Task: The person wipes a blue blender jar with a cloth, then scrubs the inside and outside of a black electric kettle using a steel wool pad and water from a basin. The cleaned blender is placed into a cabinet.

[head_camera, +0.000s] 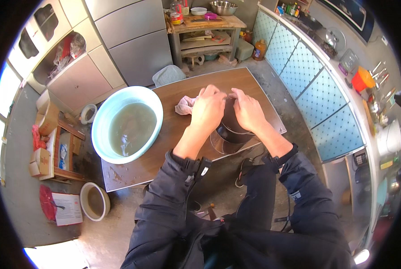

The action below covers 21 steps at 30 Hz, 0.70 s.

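My left hand [209, 107] and my right hand [248, 109] are raised close together over a dark, round metal container [228, 143] at the front edge of the low wooden table [183, 131]. The fingers of both hands are bent towards each other; whether something small lies between them cannot be told. A crumpled pink cloth [185, 105] lies just beyond my left wrist, partly hidden by that hand. Left of it stands a light blue plastic basin [99, 134] holding cloudy water. Water drops wet the table's near left corner.
A cream bucket [106, 205] and a cardboard box [41, 162] are on the floor at left. Behind the table are a grey covered stool [168, 75], a refrigerator [136, 47] and a wooden workbench [207, 25]. Blue-doored cabinets [316, 80] run along the right.
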Tool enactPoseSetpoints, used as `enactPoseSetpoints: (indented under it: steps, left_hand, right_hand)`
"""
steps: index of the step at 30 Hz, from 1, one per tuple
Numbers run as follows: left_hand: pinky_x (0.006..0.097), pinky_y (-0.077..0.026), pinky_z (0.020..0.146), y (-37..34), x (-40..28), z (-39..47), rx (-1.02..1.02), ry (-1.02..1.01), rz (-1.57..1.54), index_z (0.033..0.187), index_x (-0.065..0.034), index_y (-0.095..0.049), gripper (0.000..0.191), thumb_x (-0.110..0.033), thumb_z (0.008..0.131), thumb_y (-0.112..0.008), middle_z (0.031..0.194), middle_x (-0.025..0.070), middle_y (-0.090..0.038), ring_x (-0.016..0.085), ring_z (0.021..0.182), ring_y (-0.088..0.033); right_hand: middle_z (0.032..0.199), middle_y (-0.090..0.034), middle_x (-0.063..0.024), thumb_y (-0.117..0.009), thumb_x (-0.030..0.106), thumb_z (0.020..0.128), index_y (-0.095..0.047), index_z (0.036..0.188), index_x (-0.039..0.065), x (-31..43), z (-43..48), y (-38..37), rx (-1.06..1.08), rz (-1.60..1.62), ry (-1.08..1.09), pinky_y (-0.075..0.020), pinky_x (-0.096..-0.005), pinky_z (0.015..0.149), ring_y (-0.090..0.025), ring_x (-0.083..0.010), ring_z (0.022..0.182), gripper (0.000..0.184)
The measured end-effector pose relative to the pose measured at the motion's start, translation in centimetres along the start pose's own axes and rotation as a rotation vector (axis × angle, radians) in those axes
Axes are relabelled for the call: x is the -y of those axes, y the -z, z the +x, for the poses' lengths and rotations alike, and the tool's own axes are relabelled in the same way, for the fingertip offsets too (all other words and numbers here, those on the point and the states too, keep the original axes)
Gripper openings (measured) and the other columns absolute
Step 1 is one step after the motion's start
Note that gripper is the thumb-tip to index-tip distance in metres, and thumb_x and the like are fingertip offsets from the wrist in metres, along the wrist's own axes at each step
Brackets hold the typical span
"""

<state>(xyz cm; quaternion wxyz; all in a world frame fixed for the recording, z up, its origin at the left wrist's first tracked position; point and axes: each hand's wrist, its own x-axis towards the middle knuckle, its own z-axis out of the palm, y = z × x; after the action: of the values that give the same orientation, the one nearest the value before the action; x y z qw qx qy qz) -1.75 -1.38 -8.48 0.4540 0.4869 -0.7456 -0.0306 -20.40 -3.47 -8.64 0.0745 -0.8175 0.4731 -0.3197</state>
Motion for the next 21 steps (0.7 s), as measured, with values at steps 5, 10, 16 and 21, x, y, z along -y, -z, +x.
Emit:
enactPoseSetpoints:
  steps: [5,10,16,21]
  left_hand:
    - [0.0484,-0.055,0.093,-0.9,0.6,3.8,0.200,-0.098,0.300,0.104,-0.0078,-0.079,0.015,-0.006,0.093,-0.069,0.105,0.0129,-0.070,0.038,0.104,-0.065]
    - [0.0410,-0.058,0.095,0.3,1.2,0.2,0.012,-0.107,-0.137,0.107,-0.0040,-0.079,0.019,-0.002,0.089,-0.077,0.113,0.0123,-0.079,0.030,0.103,-0.073]
    - [0.0351,-0.055,0.104,-2.7,-0.3,-10.1,-0.286,0.434,-0.494,0.123,-0.0028,-0.077,0.023,-0.003,0.100,-0.075,0.117,0.0101,-0.077,0.020,0.116,-0.072]
    - [0.0324,-0.056,0.090,-5.4,1.3,-7.8,-0.318,0.756,-0.632,0.120,-0.0019,-0.079,0.024,-0.015,0.099,-0.078,0.110,0.0108,-0.076,0.019,0.100,-0.072]
  right_hand:
    - [0.111,-0.076,-0.0283,-0.055,0.016,0.103,-0.056,0.145,0.002,0.6,0.1,-0.2,0.016,-0.041,-0.119,-0.0569,-0.0569,0.094,-0.073,-0.0454,0.105,0.044]
    - [0.120,-0.075,-0.0250,-0.052,0.024,0.109,-0.057,0.148,0.008,1.3,0.1,0.3,0.082,-0.049,-0.188,-0.0573,-0.0560,0.094,-0.072,-0.0441,0.110,0.042]
    - [0.133,-0.073,-0.0116,-0.053,0.034,0.112,-0.063,0.148,0.014,1.7,0.2,1.3,0.149,-0.140,-0.033,-0.0562,-0.0496,0.101,-0.068,-0.0363,0.123,0.042]
    - [0.132,-0.073,-0.0109,-0.053,0.034,0.112,-0.067,0.146,0.014,1.9,0.2,2.2,0.200,-0.086,-0.026,-0.0546,-0.0466,0.104,-0.068,-0.0347,0.121,0.042]
